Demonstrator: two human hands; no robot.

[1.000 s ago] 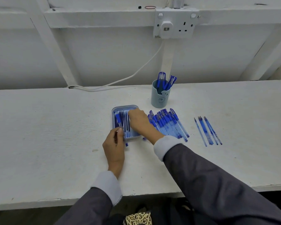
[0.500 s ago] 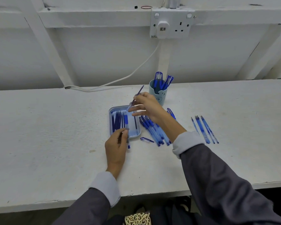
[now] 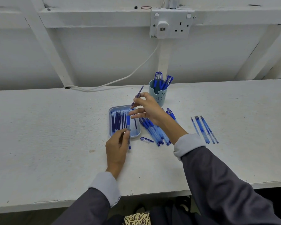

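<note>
On my remote feed, a person in grey sleeves works at a white painted surface; the job looks like fitting pens together. The right hand pinches a thin blue ink refill between thumb and forefinger, its other fingers loosely spread; the refill slants in the air above the far right corner of a shallow pale blue plastic tray. The left hand grips a clear plastic pen barrel with a blue rubber grip, fingers curled round its near half; the barrel runs over the tray's right part, its near end past the front rim.

A second ago the right hand lay low in the tray among the dark blue refills; it has since risen with one refill, while the left hand has kept its barrel in place. I judge the pick done and threading the refill into the barrel next; the refill's lower end is near the barrel's far end but not yet in it.

Right of the tray lies a heap of clear blue barrels; a loose pen cap lies just in front of the heap; a pale blue cup of capped pens stands behind the right hand; four slim blue pieces lie well apart to the right.
</note>
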